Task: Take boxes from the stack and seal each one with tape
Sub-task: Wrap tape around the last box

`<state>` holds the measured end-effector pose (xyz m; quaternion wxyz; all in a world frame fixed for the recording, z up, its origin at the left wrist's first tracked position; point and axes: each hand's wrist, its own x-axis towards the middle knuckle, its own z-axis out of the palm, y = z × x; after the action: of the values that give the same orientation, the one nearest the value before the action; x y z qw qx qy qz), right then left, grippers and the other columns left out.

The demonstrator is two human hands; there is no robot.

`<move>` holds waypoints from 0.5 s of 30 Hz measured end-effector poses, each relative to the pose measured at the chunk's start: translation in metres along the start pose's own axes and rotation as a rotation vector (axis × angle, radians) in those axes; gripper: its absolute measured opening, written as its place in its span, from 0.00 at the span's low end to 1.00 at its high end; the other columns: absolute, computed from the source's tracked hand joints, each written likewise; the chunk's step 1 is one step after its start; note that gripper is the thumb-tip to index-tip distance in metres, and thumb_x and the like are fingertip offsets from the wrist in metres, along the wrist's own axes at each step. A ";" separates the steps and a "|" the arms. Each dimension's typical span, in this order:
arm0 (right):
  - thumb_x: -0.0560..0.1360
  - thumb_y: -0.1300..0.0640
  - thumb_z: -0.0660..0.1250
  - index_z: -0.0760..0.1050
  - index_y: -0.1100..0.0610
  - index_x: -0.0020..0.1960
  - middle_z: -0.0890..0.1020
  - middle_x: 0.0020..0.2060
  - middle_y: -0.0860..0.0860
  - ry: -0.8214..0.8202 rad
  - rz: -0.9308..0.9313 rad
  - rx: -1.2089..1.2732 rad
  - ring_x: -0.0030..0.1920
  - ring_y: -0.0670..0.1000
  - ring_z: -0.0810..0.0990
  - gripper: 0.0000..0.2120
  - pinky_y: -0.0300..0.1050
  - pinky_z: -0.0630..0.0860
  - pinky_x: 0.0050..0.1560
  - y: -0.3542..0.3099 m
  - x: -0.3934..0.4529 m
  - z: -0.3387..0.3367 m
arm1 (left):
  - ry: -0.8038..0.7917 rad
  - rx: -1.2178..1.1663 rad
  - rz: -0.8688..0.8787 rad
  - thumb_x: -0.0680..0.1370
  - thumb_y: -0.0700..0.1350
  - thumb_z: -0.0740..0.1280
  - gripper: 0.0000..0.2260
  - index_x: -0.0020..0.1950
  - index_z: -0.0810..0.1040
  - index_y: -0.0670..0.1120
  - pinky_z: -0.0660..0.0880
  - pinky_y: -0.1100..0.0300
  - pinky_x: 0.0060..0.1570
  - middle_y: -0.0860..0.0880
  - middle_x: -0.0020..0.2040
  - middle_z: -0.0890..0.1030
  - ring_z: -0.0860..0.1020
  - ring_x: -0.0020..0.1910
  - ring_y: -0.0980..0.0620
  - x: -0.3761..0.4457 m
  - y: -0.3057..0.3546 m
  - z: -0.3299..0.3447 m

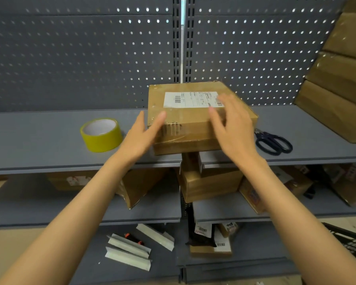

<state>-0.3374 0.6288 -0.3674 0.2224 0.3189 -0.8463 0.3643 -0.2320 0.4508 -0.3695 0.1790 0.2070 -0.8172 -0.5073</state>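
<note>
On the upper shelf (49,145), near its front edge, a box (193,116) is seen lying flat with a white label (189,99) on top and clear tape already glinting over its near edge. It is flanked by both hands with fingers straight and spread: the left hand (144,132) is held at the box's left side, the right hand (232,124) over its near right corner, and nothing is gripped by either; whether the skin is actually touching cardboard cannot be told, since both hands are blurred. A tape roll (101,134) is set on the shelf to the left, well apart from the box, and scissors (273,141) lie just beside it on the right. More boxes are leaned in a stack (337,79) at the far right. Trouble could come from the box's position: its near edge appears to overhang the shelf front, so a careless push could tip it onto the clutter below. The scissors could be knocked off if the box is slid right. Old tape on the seam might wrinkle under a new strip. The stack is cut off by the frame edge, the label print is unreadable, and the box's far side is hidden.
</note>
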 end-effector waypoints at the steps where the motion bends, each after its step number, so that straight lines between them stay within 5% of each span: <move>1: 0.82 0.49 0.56 0.65 0.59 0.72 0.69 0.70 0.53 0.074 0.076 0.025 0.71 0.52 0.65 0.22 0.47 0.58 0.71 0.007 0.002 -0.004 | 0.061 -0.150 -0.089 0.72 0.70 0.60 0.42 0.78 0.55 0.47 0.59 0.55 0.72 0.53 0.76 0.61 0.62 0.73 0.53 0.005 -0.002 0.006; 3: 0.82 0.49 0.56 0.63 0.58 0.73 0.69 0.70 0.52 0.125 0.266 0.111 0.70 0.51 0.65 0.23 0.47 0.60 0.69 0.018 0.006 -0.011 | 0.177 -0.315 -0.164 0.70 0.72 0.60 0.42 0.76 0.62 0.47 0.66 0.53 0.68 0.49 0.72 0.69 0.69 0.70 0.49 0.014 -0.002 0.016; 8: 0.78 0.42 0.60 0.57 0.55 0.76 0.65 0.72 0.51 0.007 0.676 0.420 0.71 0.53 0.64 0.32 0.51 0.63 0.69 0.042 0.008 -0.015 | 0.289 -0.598 -0.281 0.77 0.57 0.65 0.19 0.60 0.77 0.46 0.72 0.60 0.42 0.48 0.53 0.81 0.79 0.51 0.51 0.023 0.004 0.039; 11: 0.77 0.41 0.61 0.66 0.53 0.68 0.74 0.57 0.44 -0.061 0.822 0.687 0.56 0.45 0.73 0.24 0.39 0.70 0.53 0.049 0.008 -0.014 | 0.330 -0.591 -0.254 0.77 0.53 0.64 0.16 0.60 0.78 0.45 0.70 0.61 0.39 0.49 0.52 0.81 0.78 0.45 0.54 0.025 0.001 0.041; 13: 0.78 0.42 0.61 0.65 0.48 0.61 0.72 0.45 0.39 -0.105 0.841 0.787 0.44 0.38 0.70 0.15 0.33 0.65 0.39 0.051 0.008 -0.014 | 0.333 -0.582 -0.210 0.77 0.52 0.64 0.17 0.61 0.78 0.45 0.71 0.61 0.42 0.49 0.52 0.82 0.79 0.47 0.53 0.025 -0.002 0.042; 15: 0.78 0.43 0.61 0.65 0.48 0.60 0.71 0.43 0.38 -0.132 0.822 0.833 0.42 0.37 0.69 0.15 0.32 0.63 0.37 0.052 0.007 -0.014 | 0.342 -0.587 -0.179 0.78 0.52 0.64 0.17 0.61 0.78 0.44 0.73 0.60 0.46 0.47 0.53 0.82 0.80 0.50 0.51 0.025 -0.004 0.043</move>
<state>-0.3769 0.6642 -0.3783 -0.1345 0.0473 -0.6980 0.7018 -0.2743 0.4689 -0.3890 0.3202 0.2994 -0.5732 -0.6923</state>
